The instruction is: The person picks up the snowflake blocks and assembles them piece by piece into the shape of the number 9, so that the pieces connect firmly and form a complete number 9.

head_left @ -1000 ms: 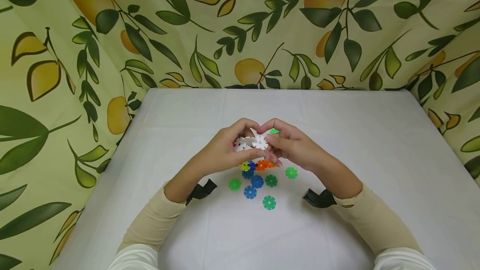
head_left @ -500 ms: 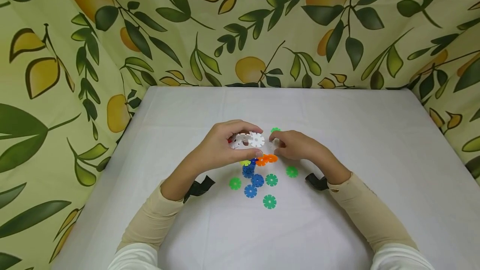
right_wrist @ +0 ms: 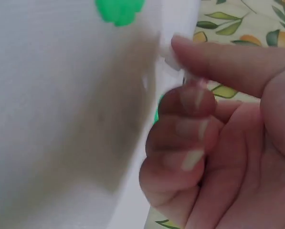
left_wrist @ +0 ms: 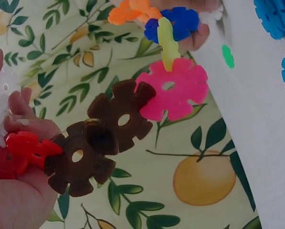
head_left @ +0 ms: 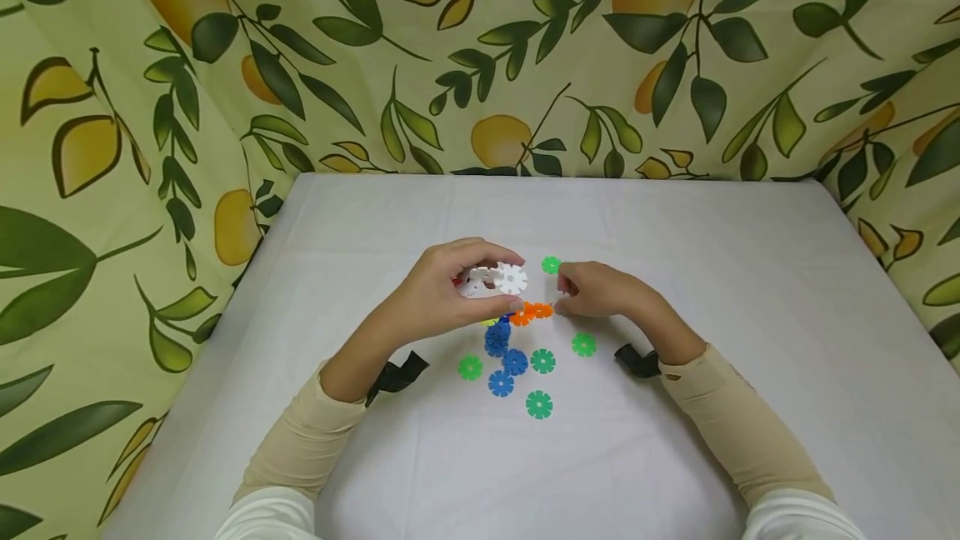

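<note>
My left hand (head_left: 420, 298) holds a chain of notched plastic discs, with white discs (head_left: 512, 278) showing between its fingers and thumb. In the left wrist view, red discs (left_wrist: 27, 150) lie against the palm. Brown discs (left_wrist: 80, 174) follow, joined to a pink disc (left_wrist: 183, 100), a yellow disc (left_wrist: 168, 45), a blue disc (left_wrist: 184, 25) and orange discs (left_wrist: 125, 13). Right of the chain, my right hand (head_left: 603, 292) pinches a small white piece (right_wrist: 171, 61) between thumb and index finger. Its other fingers are curled in, and most of that piece is hidden.
On the white tabletop (head_left: 675, 457) lie loose blue discs (head_left: 501, 383), dark green discs (head_left: 539, 404) and light green discs (head_left: 583, 345), several in all. A light green disc (head_left: 551, 265) sits just beyond my right hand. A leaf-patterned cloth (head_left: 495, 40) hangs behind the table.
My hands were together at the white discs a second ago. The right hand has moved away to the right and picked up a white piece; the left still holds the chain.
</note>
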{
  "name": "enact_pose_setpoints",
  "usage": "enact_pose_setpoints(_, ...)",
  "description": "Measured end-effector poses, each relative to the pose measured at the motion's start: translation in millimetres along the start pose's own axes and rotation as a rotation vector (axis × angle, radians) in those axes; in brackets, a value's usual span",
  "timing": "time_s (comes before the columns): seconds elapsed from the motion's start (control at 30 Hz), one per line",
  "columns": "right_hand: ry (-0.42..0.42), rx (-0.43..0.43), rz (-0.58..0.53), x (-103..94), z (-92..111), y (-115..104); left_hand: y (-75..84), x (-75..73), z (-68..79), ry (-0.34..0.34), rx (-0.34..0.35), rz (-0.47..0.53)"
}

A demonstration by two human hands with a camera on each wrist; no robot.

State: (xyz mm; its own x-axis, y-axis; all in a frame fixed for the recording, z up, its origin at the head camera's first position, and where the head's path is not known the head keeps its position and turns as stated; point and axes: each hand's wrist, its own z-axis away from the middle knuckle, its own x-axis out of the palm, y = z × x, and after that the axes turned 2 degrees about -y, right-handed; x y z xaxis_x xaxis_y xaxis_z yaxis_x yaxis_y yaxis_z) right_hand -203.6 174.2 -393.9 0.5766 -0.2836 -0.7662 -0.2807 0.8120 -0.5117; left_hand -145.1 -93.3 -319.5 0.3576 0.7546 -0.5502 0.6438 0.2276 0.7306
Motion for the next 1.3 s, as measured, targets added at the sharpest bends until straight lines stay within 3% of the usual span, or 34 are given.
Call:
enact_pose_setpoints(0.13, -0.007, -0.093, -0.097, -8.1, 6.7, 1.0, -2.4, -0.7, -0.3, 0.002, -0.027, -0.006)
enact_pose_setpoints(0.37, 0.053, -0.236, -0.441, -25.0, 29.1, -10.0, -4.8, -0.9, -1.0, -0.003, -0.054, -0.024)
enact_pose_setpoints(0.47, 0.007, -0.315, -0.544, -28.0, 37.9, -14.8, -4.4, -0.9, -0.7, 0.001, -0.044, -0.039)
enact_pose_setpoints(0.63, -0.105, -0.530, -0.710, -26.7, 47.8, -20.6, -5.3, 0.1, -0.7, 0.009, 0.000, -0.029)
enact_pose_setpoints(0.73, -0.106, -0.612, -0.758, -24.8, 52.0, -26.2, -5.5, 0.6, -0.9, 0.017, 0.020, -0.018)
enact_pose_setpoints(0.83, -0.010, -0.633, -0.702, -21.6, 55.7, -35.3, -5.0, 1.3, -1.2, 0.016, 0.021, -0.020)
enact_pose_setpoints(1.1, 0.350, -0.664, -0.367, -9.9, 64.6, -55.9, -3.3, 1.3, -1.3, 0.013, 0.010, -0.041)
enact_pose_setpoints(1.3, 0.507, -0.640, -0.226, -6.7, 69.7, -63.0, -1.9, 1.1, -0.8, 0.011, 0.011, -0.018)
